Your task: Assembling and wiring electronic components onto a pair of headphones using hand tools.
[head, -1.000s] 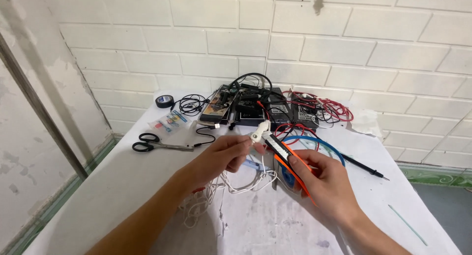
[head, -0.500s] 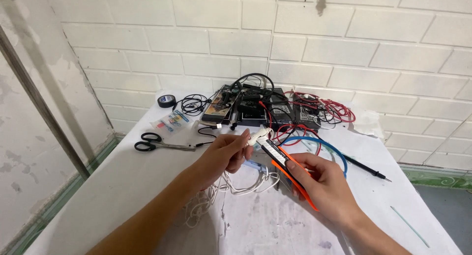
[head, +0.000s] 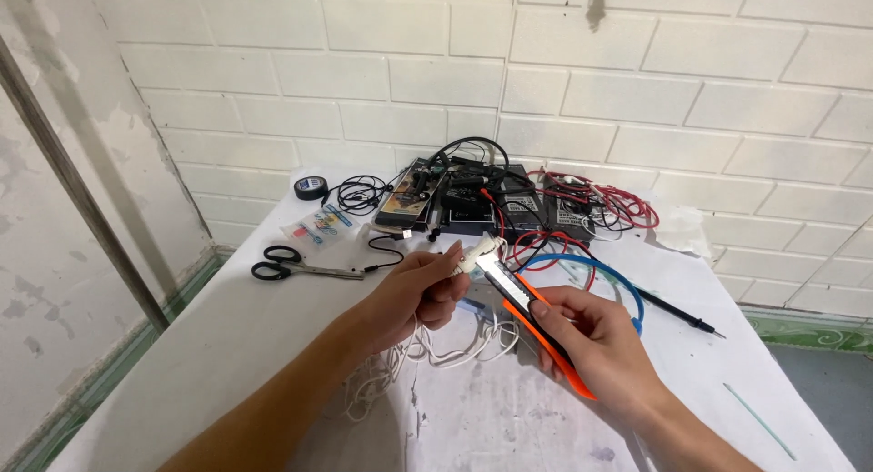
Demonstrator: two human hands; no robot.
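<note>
At the far left of the white table (head: 227,345) lie black scissors (head: 296,265), flat, with the handles to the left. Just behind them is a small clear packet (head: 316,226) with bits of colour in it, and behind that a roll of black tape (head: 311,187) near the wall.

Next comes the left hand (head: 414,290). It is closed around a thin white cable (head: 427,349). The fingers pinch the cable's white end (head: 480,252) and hold it up above the table. The rest of the cable hangs down under the hand and lies in loose loops on the table.

The right hand (head: 596,345) is wrapped around an orange and black box knife (head: 536,317). The thumb lies on top of the handle. The grey blade (head: 489,265) points up and to the left, and its tip touches the white end of the cable.

Behind the hands, by the brick wall, is a pile of dark flat devices (head: 482,204) with black wires on top. To the right of it are tangled red wires (head: 605,204). A blue wire (head: 591,272) curves just behind the right hand. A black probe (head: 677,313) lies further right, and a thin pale green strip (head: 759,422) lies near the right edge.
</note>
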